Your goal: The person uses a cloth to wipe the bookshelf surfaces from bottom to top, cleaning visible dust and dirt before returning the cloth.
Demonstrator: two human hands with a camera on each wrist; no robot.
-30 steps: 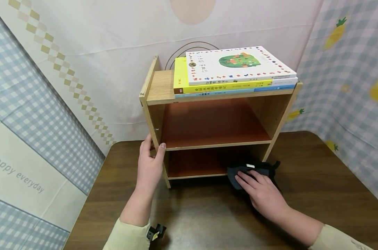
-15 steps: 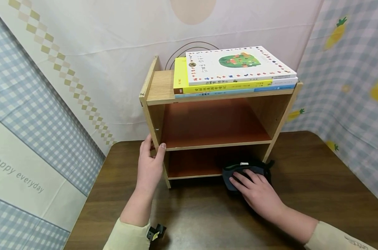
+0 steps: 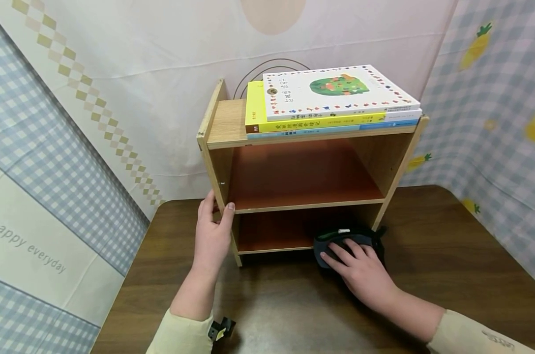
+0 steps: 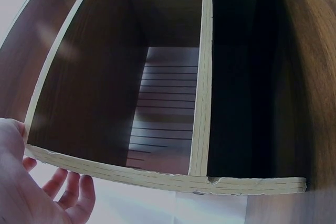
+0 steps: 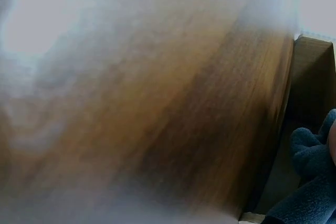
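Note:
A small wooden shelf unit (image 3: 305,202) with reddish-brown boards stands on the table. At its left side my left hand (image 3: 212,238) grips the side panel, thumb on the front edge and fingers behind, as the left wrist view also shows. My right hand (image 3: 367,278) holds a dark blue-grey plush cloth (image 3: 324,241) at the right end of the bottom shelf's front edge. Its fingers spread over the cloth; the thumb is hidden. In the right wrist view the cloth (image 5: 312,195) bunches up beside a fingertip. A white tag (image 3: 344,230) shows on its top.
Several books (image 3: 320,98) lie stacked flat on the unit's top board. The brown table (image 3: 272,305) reaches out on both sides of the unit. Patterned fabric (image 3: 161,39) hangs behind and along the sides. A small black clip-like item (image 3: 221,328) is at the left sleeve.
My right hand has moved left with the cloth along the bottom shelf's front, mostly in the first half second. The left hand, shelf unit and books stay in place.

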